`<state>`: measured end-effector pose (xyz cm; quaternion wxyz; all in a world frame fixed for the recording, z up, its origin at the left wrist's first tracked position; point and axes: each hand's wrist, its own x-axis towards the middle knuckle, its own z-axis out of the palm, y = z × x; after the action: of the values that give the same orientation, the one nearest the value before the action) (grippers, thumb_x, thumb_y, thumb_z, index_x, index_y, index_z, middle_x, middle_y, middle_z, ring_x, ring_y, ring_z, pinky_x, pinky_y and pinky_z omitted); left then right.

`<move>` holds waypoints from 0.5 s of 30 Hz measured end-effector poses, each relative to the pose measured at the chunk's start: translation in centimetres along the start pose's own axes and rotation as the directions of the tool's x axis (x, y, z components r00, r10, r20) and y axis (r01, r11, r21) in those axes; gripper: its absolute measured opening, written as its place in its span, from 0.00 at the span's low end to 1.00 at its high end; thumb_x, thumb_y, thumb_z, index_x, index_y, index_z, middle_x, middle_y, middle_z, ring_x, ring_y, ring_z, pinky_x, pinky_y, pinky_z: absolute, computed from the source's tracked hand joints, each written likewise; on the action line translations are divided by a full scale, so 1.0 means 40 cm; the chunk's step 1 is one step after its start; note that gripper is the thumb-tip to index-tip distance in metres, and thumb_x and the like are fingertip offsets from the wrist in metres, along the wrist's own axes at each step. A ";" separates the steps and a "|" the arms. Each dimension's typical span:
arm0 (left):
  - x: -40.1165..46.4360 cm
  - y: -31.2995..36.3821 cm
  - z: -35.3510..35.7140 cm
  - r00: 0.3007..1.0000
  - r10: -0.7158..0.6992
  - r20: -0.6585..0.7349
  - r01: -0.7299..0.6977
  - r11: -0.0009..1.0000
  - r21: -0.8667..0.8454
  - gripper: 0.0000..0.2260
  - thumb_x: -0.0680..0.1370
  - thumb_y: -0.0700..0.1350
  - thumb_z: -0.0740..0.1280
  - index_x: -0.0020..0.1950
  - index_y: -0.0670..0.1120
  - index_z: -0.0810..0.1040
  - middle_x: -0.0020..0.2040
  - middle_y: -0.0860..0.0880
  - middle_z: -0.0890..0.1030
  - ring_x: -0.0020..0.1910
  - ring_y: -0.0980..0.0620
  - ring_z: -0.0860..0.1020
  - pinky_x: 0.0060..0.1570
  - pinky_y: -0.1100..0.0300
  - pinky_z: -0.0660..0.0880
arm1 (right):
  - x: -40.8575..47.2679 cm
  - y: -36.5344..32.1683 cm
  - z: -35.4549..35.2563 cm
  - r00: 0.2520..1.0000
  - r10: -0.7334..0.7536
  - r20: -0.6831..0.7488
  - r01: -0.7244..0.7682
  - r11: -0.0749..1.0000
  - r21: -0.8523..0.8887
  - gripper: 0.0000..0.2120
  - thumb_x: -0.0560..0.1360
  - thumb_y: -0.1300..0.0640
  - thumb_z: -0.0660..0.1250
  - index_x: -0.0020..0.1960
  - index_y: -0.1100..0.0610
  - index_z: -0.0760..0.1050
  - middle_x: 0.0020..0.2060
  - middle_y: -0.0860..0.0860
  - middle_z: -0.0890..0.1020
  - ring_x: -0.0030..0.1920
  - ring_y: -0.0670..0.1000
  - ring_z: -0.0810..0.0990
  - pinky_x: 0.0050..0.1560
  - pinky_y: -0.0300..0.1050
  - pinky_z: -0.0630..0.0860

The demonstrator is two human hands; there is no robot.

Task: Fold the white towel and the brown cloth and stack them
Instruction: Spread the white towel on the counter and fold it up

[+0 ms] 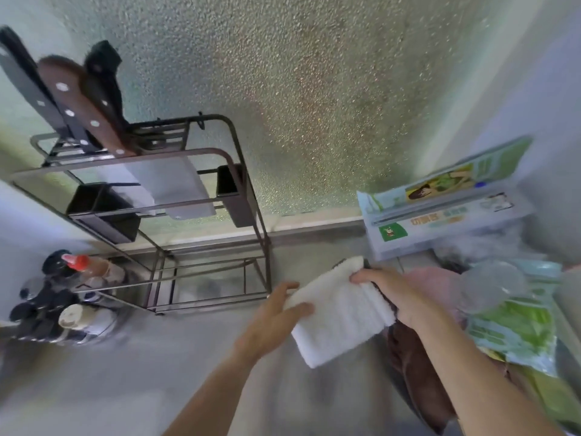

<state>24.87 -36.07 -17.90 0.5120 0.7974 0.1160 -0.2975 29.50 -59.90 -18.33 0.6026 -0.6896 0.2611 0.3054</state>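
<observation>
The white towel (338, 313) is folded into a thick rectangle and held just above the grey counter (132, 379). My left hand (276, 319) pinches its left edge between thumb and fingers. My right hand (399, 294) grips its folded right end from above. The brown cloth (415, 372) lies crumpled under my right forearm, at the counter's right side; most of it is hidden by the arm.
A dark metal knife rack (201, 221) with knives and a cutting board stands at the back left. Bottles and jars (63, 297) crowd the far left. Boxes of wrap (446, 209) and green plastic packages (515, 322) sit at the right, close to my right hand.
</observation>
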 end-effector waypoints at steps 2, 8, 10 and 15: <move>0.038 0.042 0.029 0.976 0.116 -0.183 -0.091 0.986 0.141 0.25 0.77 0.55 0.67 0.72 0.55 0.67 0.67 0.49 0.74 0.63 0.47 0.74 0.60 0.55 0.70 | 0.052 -0.005 -0.012 0.999 0.026 -0.047 -0.019 0.989 0.144 0.12 0.67 0.55 0.76 0.49 0.58 0.84 0.44 0.58 0.88 0.47 0.60 0.86 0.51 0.54 0.81; 0.174 0.037 0.092 0.721 0.586 -0.369 -0.209 0.692 0.691 0.24 0.82 0.43 0.61 0.77 0.46 0.63 0.80 0.42 0.60 0.79 0.43 0.58 0.77 0.50 0.61 | 0.230 -0.005 0.037 1.000 0.024 0.007 -0.025 0.889 0.456 0.15 0.71 0.58 0.75 0.55 0.62 0.82 0.50 0.59 0.87 0.52 0.59 0.85 0.59 0.57 0.80; 0.228 -0.003 0.104 0.758 0.599 -0.257 -0.182 0.573 0.799 0.26 0.80 0.39 0.63 0.78 0.46 0.62 0.81 0.42 0.60 0.80 0.42 0.56 0.77 0.48 0.61 | 0.279 -0.005 0.068 1.000 0.003 -0.019 0.005 0.909 0.416 0.15 0.72 0.56 0.75 0.56 0.61 0.82 0.49 0.58 0.87 0.49 0.57 0.85 0.56 0.55 0.81; 0.311 -0.081 0.108 0.855 0.462 -0.235 -0.099 0.590 0.801 0.35 0.73 0.34 0.68 0.78 0.51 0.63 0.80 0.42 0.63 0.78 0.40 0.63 0.72 0.46 0.68 | 0.336 0.025 0.109 0.769 -0.476 -0.427 0.372 0.876 -0.305 0.27 0.73 0.47 0.72 0.67 0.58 0.72 0.56 0.53 0.81 0.59 0.55 0.79 0.62 0.52 0.74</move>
<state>31.67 -39.94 -28.99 0.1295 0.9892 -0.0445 -0.0521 37.42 -55.61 -29.26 0.4963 -0.8426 0.2092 0.0009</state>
